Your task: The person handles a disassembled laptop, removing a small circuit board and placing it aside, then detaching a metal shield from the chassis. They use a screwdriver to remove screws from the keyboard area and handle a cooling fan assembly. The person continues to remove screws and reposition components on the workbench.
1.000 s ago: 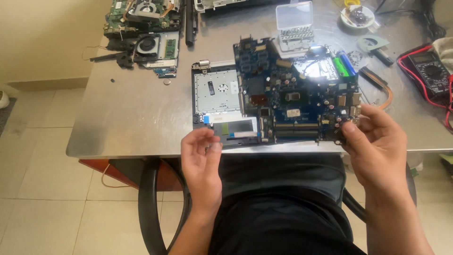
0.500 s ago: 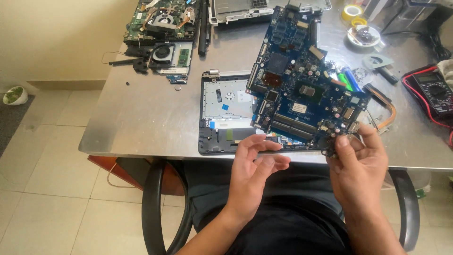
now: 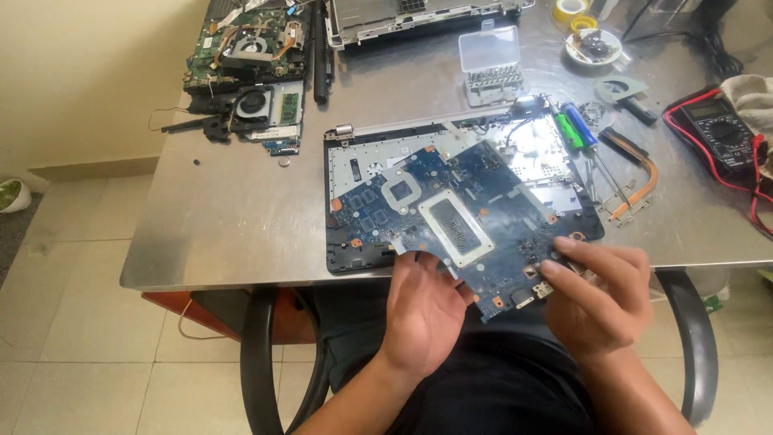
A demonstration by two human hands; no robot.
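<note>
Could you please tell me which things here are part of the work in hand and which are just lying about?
In hand: blue board, held by left hand and right hand; laptop base beneath.

Lying about: bit case, multimeter, screwdriver, copper heatpipe, second board, tape roll.

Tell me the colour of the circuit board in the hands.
Blue circuit board, seen best in the head view.

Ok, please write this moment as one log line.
left hand: holds blue circuit board | right hand: grips board edge | below: black laptop base

Motherboard (image 3: 451,221) now flipped, underside up.
</note>
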